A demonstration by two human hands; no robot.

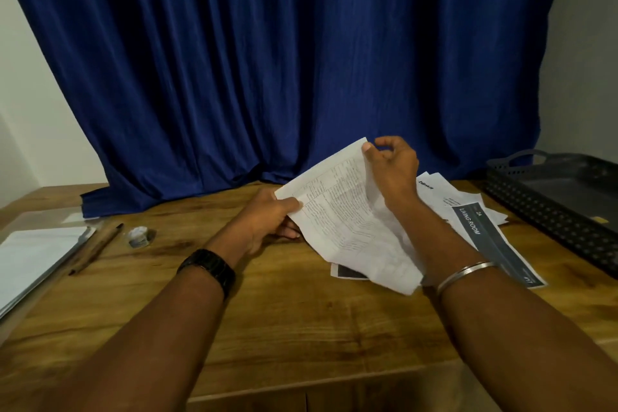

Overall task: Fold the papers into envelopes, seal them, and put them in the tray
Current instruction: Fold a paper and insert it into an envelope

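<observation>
A white printed sheet (347, 211) is lifted off the wooden table at its middle, tilted and partly bent. My left hand (267, 216) grips its near left corner, thumb on top. My right hand (391, 165) pinches its far top corner between thumb and fingers. Beneath and to the right lies a loose pile of printed papers (485, 227), one with a dark band reading "LIVING ROOM". A dark perforated tray (535, 211) stands at the right edge of the table.
At the left edge lies a stack of white sheets (36, 257), with a brown pencil-like stick (97, 249) beside it and a small roll of clear tape (140, 237). A blue curtain (284, 60) hangs right behind the table.
</observation>
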